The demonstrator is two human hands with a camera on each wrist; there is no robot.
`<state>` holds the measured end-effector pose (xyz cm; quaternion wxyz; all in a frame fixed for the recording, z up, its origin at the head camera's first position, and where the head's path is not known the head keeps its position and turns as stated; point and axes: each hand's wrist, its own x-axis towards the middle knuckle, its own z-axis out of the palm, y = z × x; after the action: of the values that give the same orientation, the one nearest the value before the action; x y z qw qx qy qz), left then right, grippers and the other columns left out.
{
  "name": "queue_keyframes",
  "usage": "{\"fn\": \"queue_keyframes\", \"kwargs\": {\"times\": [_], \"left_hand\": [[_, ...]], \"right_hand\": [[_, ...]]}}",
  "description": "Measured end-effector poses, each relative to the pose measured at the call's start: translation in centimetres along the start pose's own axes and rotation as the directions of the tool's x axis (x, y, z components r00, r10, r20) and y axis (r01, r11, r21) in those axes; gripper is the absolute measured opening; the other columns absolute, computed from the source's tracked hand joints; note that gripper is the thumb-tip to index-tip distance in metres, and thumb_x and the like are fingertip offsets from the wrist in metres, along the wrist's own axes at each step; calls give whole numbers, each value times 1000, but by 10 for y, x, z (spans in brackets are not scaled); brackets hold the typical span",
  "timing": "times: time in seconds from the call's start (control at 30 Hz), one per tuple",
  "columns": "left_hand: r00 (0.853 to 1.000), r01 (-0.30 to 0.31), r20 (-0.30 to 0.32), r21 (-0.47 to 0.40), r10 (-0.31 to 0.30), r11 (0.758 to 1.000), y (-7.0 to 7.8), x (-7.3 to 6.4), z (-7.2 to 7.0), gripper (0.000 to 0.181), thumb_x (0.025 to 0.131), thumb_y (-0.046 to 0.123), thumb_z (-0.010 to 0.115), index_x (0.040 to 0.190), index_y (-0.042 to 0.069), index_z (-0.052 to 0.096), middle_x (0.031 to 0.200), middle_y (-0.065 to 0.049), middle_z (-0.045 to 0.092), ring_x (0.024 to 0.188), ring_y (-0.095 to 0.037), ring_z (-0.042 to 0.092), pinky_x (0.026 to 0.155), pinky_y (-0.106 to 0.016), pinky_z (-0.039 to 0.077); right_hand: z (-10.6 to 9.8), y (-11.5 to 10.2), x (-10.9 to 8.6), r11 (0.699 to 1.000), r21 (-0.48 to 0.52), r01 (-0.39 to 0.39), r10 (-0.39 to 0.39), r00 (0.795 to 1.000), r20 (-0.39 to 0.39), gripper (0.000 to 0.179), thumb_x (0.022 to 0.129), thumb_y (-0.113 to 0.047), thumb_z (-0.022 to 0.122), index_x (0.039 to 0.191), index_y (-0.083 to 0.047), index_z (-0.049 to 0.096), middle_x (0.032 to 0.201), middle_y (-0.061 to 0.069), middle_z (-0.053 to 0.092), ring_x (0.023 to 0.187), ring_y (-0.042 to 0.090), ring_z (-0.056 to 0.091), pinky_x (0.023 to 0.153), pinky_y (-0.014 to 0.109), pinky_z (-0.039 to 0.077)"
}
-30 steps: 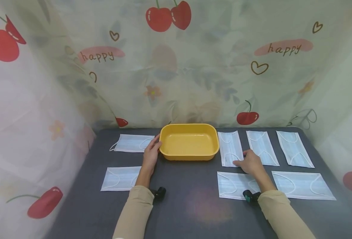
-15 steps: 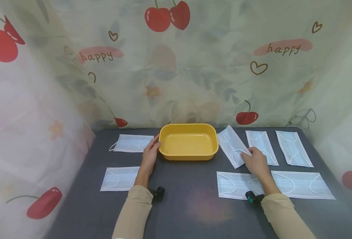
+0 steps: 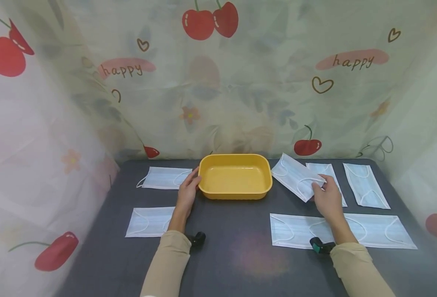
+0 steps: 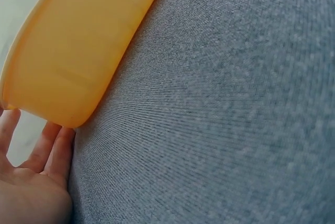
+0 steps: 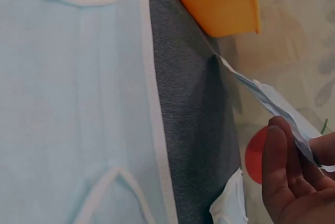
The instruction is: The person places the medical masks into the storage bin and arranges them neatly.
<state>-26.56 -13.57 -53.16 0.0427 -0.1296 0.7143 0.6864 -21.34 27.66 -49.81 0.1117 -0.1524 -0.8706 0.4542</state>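
Note:
A pale blue face mask (image 3: 296,175) is tilted up off the table, its near corner pinched between thumb and fingers of my right hand (image 3: 329,202). In the right wrist view the raised mask (image 5: 282,111) appears nearly edge-on. My left hand (image 3: 185,198) rests against the left end of a yellow plastic basin (image 3: 235,195). The left wrist view has its fairly straight fingers (image 4: 60,153) touching the basin's end wall (image 4: 68,67). Bare bottom shows inside the basin.
Two masks lie at left, the upper one (image 3: 162,177) partly behind my left hand. Two upright masks lie at right, including the far-right mask (image 3: 367,185); two more form a front row, including the right-hand mask (image 3: 385,235). A printed curtain (image 3: 240,103) stands behind the grey table (image 3: 233,231).
My right hand has taken hold of the mask beside the basin, lifted its near end and moved right, turning the mask. My left hand and the basin stay in place.

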Motion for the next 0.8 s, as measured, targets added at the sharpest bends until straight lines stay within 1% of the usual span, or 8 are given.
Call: {"fn": "queue_keyframes", "kwargs": {"times": [0.03, 0.1, 0.2, 0.3, 0.37, 0.53, 0.67, 0.8], "left_hand": [[1000, 0, 1, -1, 0, 1000, 0, 0, 0, 44, 102, 40, 57, 146, 40, 54, 146, -3, 57, 137, -22, 53, 124, -44, 36], [1000, -3, 2, -5, 3, 1000, -1, 0, 0, 44, 102, 40, 57, 146, 39, 54, 146, -4, 57, 137, -23, 53, 124, -44, 36], [1000, -2, -2, -7, 2, 1000, -1, 0, 0, 45, 102, 40, 57, 146, 39, 54, 146, -3, 57, 136, -22, 53, 124, -44, 36], [1000, -1, -6, -5, 1, 1000, -1, 1, 1, 44, 101, 40, 58, 146, 40, 55, 145, -3, 58, 136, -22, 53, 124, -44, 36], [1000, 1, -5, -1, -1, 1000, -1, 1, 1, 44, 101, 40, 57, 145, 41, 55, 145, -2, 58, 136, -22, 53, 124, -44, 36], [1000, 3, 3, -1, -3, 1000, -1, 2, 0, 44, 102, 40, 57, 146, 40, 54, 147, -2, 57, 137, -23, 53, 124, -45, 35], [1000, 10, 7, -13, -10, 1000, -1, 2, -1, 44, 102, 39, 57, 146, 40, 54, 151, -1, 54, 138, -22, 53, 125, -44, 34], [1000, 17, 16, -33, -17, 999, -1, 3, -2, 44, 102, 39, 58, 145, 40, 55, 154, 1, 51, 139, -21, 53, 125, -44, 33]], "right_hand": [[-2, -1, 0, 1000, 17, -4, 4, 1000, -4, 42, 104, -15, 49, 143, 1, 45, 121, 33, 67, 63, 5, 62, 52, 18, 51], [-5, -4, 1, 999, 51, -7, 7, 1000, -3, 44, 105, -16, 48, 145, 1, 43, 123, 33, 66, 65, 0, 59, 53, 19, 52], [-11, -7, 1, 997, 83, -8, 9, 1000, -9, 46, 106, -19, 47, 148, 0, 41, 126, 33, 65, 67, -5, 57, 55, 19, 54], [-15, -10, 1, 994, 106, -8, 10, 1000, -15, 47, 108, -21, 44, 150, -2, 38, 133, 31, 62, 72, -10, 54, 59, 15, 54], [-18, -12, 1, 991, 137, -8, 10, 1000, -20, 48, 108, -23, 43, 151, -3, 36, 135, 30, 61, 74, -11, 54, 61, 11, 53], [-25, -20, 2, 980, 199, -25, 33, 999, -39, 47, 108, -26, 42, 151, -6, 37, 137, 27, 61, 76, -9, 57, 64, 9, 53], [-28, -28, 4, 976, 210, -61, 74, 996, -57, 48, 108, -32, 43, 151, -10, 38, 139, 22, 61, 78, -7, 60, 66, 8, 53], [-31, -33, 7, 973, 216, -85, 98, 994, -47, 49, 108, -36, 43, 152, -14, 38, 140, 19, 61, 82, -5, 62, 67, 10, 53]]}}
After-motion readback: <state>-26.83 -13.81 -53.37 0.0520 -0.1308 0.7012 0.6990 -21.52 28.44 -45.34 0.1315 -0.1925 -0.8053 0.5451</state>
